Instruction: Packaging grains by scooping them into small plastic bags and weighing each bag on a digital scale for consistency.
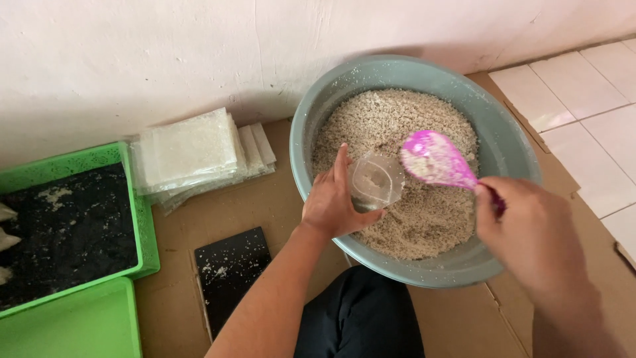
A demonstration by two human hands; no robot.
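Observation:
A large grey-green basin (510, 142) sits on cardboard and holds a mound of pale crumbly grain mixture (391, 119). My left hand (333, 202) holds a small clear plastic bag (375, 180) open over the mixture, near the basin's front rim. My right hand (530, 232) grips the handle of a pink plastic scoop (435, 159), whose bowl hovers just right of the bag's mouth, dusted with crumbs.
A stack of clear plastic bags (189, 156) lies by the wall, left of the basin. A green tray (142, 225) with a black liner stands at far left, a green lid (73, 325) below it. A black slab (228, 272) lies on the cardboard (265, 199). White tiles (583, 93) are at right.

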